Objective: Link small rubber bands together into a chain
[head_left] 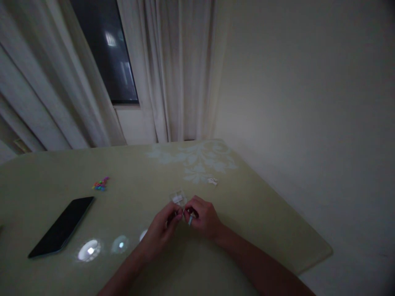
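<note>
My left hand [163,223] and my right hand [202,216] meet fingertip to fingertip above the table. Both are closed in a pinch. A small pale-blue piece [190,220] sticks out below the curled fingers of the right one; its kind is too small to tell. Whatever lies between the left fingertips is hidden or too tiny to name. Just beyond the fingers lies a small clear plastic case [178,198] with a whitish patch in it, partly covered by the hands.
A little white piece [212,181] lies farther back to the right. Leftward are a small pile of multicoloured pieces [100,183] and a black tablet [63,227]. The pale table [247,246] has a glossy surface reflecting lamps. A wall [308,123] borders its right side; curtains [185,74] hang behind.
</note>
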`<state>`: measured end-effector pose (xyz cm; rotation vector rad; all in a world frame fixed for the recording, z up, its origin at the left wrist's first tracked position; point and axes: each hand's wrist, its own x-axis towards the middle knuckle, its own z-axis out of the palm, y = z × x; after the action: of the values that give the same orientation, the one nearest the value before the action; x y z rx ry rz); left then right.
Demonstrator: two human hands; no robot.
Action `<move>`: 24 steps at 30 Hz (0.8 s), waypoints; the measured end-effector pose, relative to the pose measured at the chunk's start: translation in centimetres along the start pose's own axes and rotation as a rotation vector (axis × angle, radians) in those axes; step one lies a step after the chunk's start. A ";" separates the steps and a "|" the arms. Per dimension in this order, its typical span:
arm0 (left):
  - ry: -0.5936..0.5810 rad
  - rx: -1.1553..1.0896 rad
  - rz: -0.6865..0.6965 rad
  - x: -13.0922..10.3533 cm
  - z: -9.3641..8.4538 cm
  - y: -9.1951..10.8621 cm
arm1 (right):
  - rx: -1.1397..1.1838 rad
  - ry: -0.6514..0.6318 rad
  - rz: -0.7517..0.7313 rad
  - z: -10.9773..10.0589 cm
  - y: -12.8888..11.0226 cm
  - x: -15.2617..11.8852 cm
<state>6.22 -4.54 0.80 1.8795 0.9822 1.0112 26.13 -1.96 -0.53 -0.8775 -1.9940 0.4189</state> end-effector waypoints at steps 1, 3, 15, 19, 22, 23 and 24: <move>-0.012 0.009 0.013 -0.1 0.2 0.2 | -0.009 0.005 0.013 -0.1 0.1 0.0; -0.035 0.035 0.040 -0.2 0.5 0.5 | -0.026 0.012 0.038 -0.3 0.2 0.1; -0.126 0.146 0.117 -0.4 0.8 1.1 | -0.085 -0.034 0.041 -0.1 0.3 -0.3; 0.038 0.231 -0.005 0.8 -1.1 0.6 | -0.050 -0.060 0.092 -0.4 0.4 0.0; 0.247 0.371 -0.144 1.2 -6.2 0.0 | -0.034 -0.052 0.120 -0.7 0.4 0.2; 0.327 0.442 -0.216 0.9 -8.6 -0.4 | -0.024 -0.044 0.130 -0.7 0.3 0.2; 0.396 0.527 -0.295 0.3 -11.1 -1.0 | -0.013 -0.034 0.141 -0.8 0.3 0.3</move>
<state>-3.70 -0.96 4.34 1.8843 1.8482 1.0306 26.83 -1.61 -0.11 -1.0293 -1.9741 0.5040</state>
